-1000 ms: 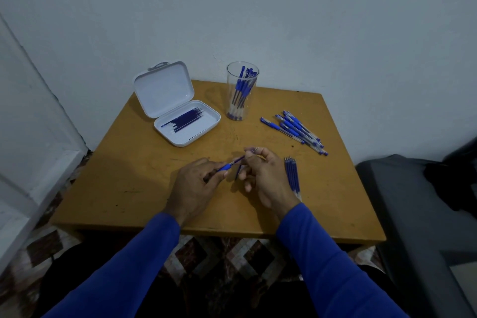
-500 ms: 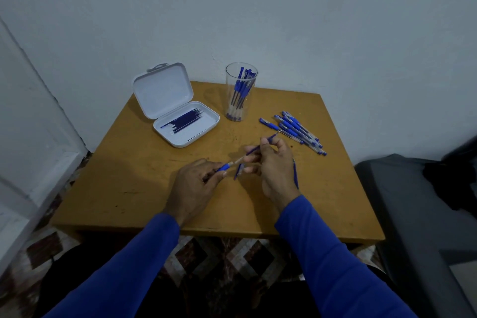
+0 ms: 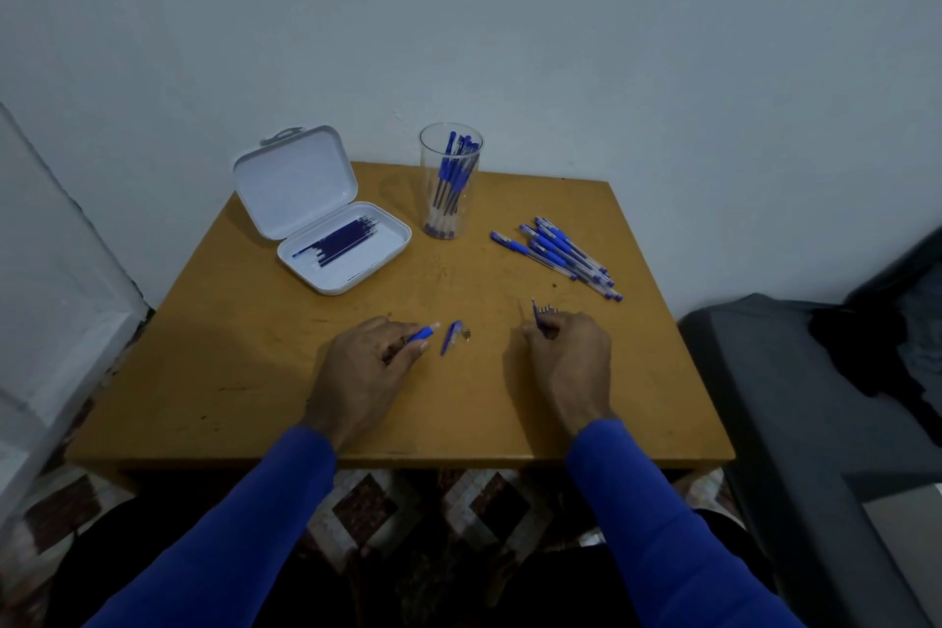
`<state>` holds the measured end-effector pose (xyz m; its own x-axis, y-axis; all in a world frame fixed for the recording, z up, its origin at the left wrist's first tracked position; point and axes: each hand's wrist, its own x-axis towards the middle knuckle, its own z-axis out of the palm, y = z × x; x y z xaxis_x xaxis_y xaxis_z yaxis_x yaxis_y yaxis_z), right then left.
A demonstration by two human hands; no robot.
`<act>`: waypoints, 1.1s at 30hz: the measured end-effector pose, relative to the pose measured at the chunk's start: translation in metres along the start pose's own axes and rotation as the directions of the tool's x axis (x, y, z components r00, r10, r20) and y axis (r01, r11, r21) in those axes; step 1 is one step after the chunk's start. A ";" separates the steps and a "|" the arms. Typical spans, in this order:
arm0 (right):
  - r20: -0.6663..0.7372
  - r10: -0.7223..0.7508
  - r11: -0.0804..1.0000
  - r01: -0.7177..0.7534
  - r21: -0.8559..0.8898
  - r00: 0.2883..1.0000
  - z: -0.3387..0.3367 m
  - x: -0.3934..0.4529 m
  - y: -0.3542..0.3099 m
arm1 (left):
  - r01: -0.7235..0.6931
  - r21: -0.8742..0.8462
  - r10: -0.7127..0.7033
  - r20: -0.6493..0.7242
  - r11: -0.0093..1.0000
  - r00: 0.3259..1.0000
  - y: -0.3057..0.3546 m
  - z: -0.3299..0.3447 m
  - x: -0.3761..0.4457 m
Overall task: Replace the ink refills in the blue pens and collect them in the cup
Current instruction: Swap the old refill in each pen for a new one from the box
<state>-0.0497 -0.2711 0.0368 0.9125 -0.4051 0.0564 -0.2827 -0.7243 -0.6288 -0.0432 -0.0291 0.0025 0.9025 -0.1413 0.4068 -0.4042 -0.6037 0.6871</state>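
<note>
My left hand (image 3: 364, 365) grips a pen barrel (image 3: 422, 333) by its blue grip, low over the table's middle. A blue cap (image 3: 450, 338) and a small metal tip piece (image 3: 466, 334) lie just right of it. My right hand (image 3: 571, 354) pinches a thin blue refill (image 3: 536, 312) and covers most of a small pile of loose refills (image 3: 549, 309), of which only the tips show. The clear cup (image 3: 451, 214) holds several blue pens at the back centre. Several more blue pens (image 3: 558, 256) lie in a heap to its right.
An open white case (image 3: 377, 265) with several dark blue refills (image 3: 340, 241) sits at the back left of the wooden table (image 3: 244, 362). A white wall stands right behind the table. A dark grey seat (image 3: 795, 403) is close on the right.
My right hand has pulled the refill out of the barrel and moved right and down to the loose refills. The left hand stays put with the barrel.
</note>
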 end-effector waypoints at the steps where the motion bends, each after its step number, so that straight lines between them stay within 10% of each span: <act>1: 0.006 -0.006 1.000 0.006 -0.013 1.000 0.001 0.000 0.002 | -0.001 -0.003 0.001 -0.003 1.000 1.000 -0.001 0.000 0.000; 21: -0.087 -0.106 0.945 0.073 -0.320 0.991 0.004 -0.008 0.009 | -0.001 0.013 0.002 -0.016 1.000 1.000 -0.005 0.001 0.000; 33: -0.054 -0.091 0.974 0.078 -0.211 0.994 0.009 -0.003 0.012 | 0.020 0.008 -0.020 -0.007 1.000 1.000 0.000 0.001 0.001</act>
<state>-0.0535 -0.2733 0.0225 0.9173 -0.3668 0.1552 -0.2667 -0.8552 -0.4443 -0.0423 -0.0298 0.0017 0.9094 -0.1237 0.3971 -0.3848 -0.6127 0.6903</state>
